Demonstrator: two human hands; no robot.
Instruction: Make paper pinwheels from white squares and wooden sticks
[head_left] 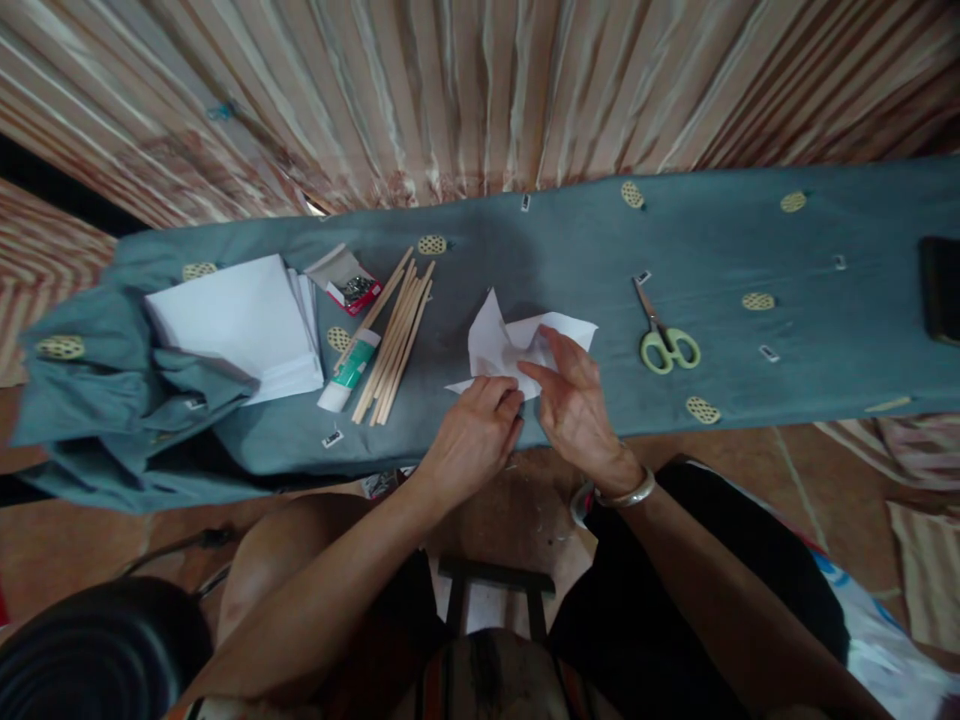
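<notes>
A sheet of white paper (491, 335) with pointed, raised corners lies in front of me on the cloth-covered table. My left hand (480, 425) has its fingers curled together on the paper's near edge, and that edge is partly hidden beneath them. My right hand (571, 400), with a bangle at the wrist, is at the paper's right side. Its thumb and forefinger are apart and a flap of the paper shows between them. Scissors (664, 338) with green handles lie to the right of that hand. Several thin wooden sticks (397, 345) lie left of the paper.
A green-and-white tube (350, 372) lies by the sticks. Behind it an open small box (356, 288) holds small metal pieces. A stack of white paper (232, 315) lies at the left. A dark object (941, 290) sits at the table's right end; curtains (480, 90) hang behind.
</notes>
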